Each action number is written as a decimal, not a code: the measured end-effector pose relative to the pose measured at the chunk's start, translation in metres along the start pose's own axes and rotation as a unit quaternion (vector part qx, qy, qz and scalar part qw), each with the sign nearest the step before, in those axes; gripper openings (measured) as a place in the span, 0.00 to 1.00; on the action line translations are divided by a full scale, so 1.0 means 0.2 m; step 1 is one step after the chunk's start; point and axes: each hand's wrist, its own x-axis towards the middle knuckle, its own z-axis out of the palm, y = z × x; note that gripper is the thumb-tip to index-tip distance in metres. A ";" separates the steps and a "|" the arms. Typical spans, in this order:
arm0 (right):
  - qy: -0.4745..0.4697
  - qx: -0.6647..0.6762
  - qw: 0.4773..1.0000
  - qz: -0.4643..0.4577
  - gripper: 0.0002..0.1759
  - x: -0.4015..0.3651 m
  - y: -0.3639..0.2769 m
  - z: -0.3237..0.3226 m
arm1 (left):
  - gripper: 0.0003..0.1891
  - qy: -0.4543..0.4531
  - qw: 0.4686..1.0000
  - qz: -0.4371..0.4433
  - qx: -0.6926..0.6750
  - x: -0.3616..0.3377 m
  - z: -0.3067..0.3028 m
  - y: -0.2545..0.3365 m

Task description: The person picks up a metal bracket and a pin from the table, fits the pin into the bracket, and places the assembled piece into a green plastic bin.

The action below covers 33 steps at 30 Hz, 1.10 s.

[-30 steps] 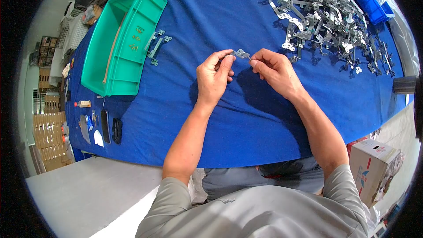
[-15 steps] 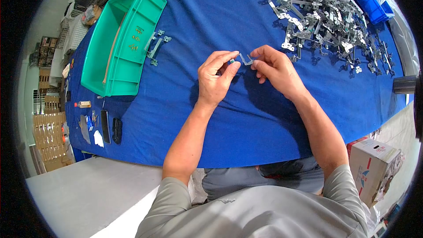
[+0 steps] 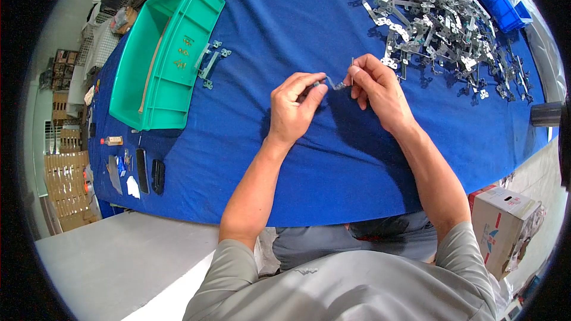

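Note:
Above the blue cloth, a small bent metal bracket (image 3: 338, 86) spans the gap between my two hands. My left hand (image 3: 291, 107) pinches its left end between thumb and fingers, which hide much of that end. The fingers of my right hand (image 3: 380, 92) are closed on the other end, where a thin upright metal edge shows at the fingertips. Up and to the right lies a large pile of similar metal brackets (image 3: 440, 18). A few more brackets (image 3: 209, 64) lie beside the green bin (image 3: 169, 110), left of my hands.
A blue plastic tray (image 3: 493, 0) stands at the far right edge. A small bottle (image 3: 113, 141), a dark phone-like object (image 3: 141, 170) and a black case (image 3: 157, 176) lie at the left. A cardboard box (image 3: 505, 208) is on the floor at right.
My right hand has moved slightly up and to the right, and the bracket between my hands has turned. My left hand has shifted a little to the right.

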 end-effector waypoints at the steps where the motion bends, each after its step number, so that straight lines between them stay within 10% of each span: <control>1: -0.013 -0.023 1.000 0.006 0.10 0.00 0.00 0.00 | 0.09 0.009 1.000 -0.030 -0.001 0.00 0.00 -0.01; 22: -0.038 -0.238 0.968 -0.070 0.11 -0.02 0.02 0.02 | 0.11 0.044 0.996 -0.035 -0.074 0.00 -0.01 -0.01; 33: -0.079 -0.019 0.996 0.040 0.10 -0.01 -0.03 0.00 | 0.10 -0.002 1.000 0.004 -0.028 -0.01 -0.02 -0.01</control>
